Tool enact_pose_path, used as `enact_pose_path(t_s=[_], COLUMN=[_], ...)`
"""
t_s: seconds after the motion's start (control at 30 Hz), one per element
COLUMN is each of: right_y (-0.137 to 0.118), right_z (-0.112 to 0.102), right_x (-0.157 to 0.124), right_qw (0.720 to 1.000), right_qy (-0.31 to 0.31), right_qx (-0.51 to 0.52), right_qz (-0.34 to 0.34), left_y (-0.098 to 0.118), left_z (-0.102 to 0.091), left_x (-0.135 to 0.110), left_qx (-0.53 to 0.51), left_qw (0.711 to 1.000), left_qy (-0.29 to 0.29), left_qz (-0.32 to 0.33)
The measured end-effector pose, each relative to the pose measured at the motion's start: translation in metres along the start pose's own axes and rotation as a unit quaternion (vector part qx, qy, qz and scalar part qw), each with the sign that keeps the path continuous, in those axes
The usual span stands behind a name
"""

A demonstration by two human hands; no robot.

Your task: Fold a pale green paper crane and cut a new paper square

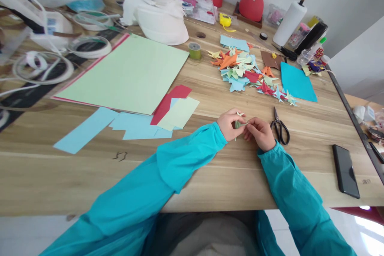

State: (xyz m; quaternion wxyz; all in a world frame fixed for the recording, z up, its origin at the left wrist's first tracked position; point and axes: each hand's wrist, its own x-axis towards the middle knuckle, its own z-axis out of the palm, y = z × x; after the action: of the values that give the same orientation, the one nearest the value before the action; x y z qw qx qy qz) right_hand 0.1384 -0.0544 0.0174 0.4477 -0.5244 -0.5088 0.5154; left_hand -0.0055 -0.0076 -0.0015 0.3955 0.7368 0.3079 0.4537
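Note:
My left hand [228, 125] is closed round a small pale green origami crane [238, 123], partly hidden by the fingers. The fingertips of my right hand [260, 131] pinch a pointed end of the same paper. Both hands are just above the wooden table, close together. Black-handled scissors [280, 128] lie right beside my right hand, blades pointing away from me. Beyond the hands is a heap of folded paper cranes [240, 66] in orange, green, blue and red.
Left of my hands lie cut paper pieces [180, 113] and a large pale green sheet stack [129, 76]. A turquoise square [297, 82] lies behind the scissors. A phone [345, 171] rests at the right. Thread spool [195, 51], tape measure [225, 20] and white cap [162, 22] stand farther back.

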Motion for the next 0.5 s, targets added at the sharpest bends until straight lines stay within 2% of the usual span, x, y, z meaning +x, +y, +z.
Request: enact_pose_path(t_s=[0.5], right_y=[-0.0019], right_z=[0.0012], right_x=[-0.0001], right_qw=[0.999], right_qy=[0.027], right_qx=[0.014], right_qz=[0.014], left_y=[-0.0003], left_z=[-0.0001], left_x=[0.0012], left_qx=[-0.01], left_qw=[1.0], left_qy=[0.016], left_qz=[-0.01])
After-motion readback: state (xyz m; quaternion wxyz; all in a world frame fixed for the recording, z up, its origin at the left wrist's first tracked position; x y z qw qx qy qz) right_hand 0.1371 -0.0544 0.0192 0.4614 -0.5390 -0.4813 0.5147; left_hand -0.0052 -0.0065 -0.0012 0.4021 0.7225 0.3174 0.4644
